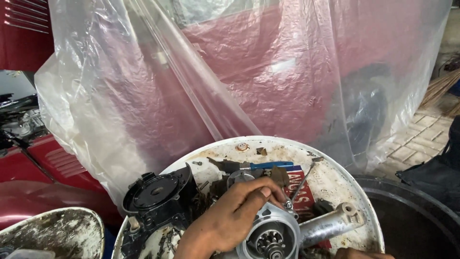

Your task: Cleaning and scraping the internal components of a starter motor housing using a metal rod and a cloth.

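Left hand (230,216) fingers clamp the silver casing (273,230) on the round tray (335,177); right hand (359,253) barely shows, fingers unclear.

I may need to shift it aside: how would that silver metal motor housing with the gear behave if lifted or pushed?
The silver motor housing looks like cast metal, so probably stiff and heavy for its size. Its rounded body and long arm suggest it could pivot or rock on the cluttered white tray. The left hand rests on it.

Soft daylight – glare on the plastic sheet (230,72) – slight blur.
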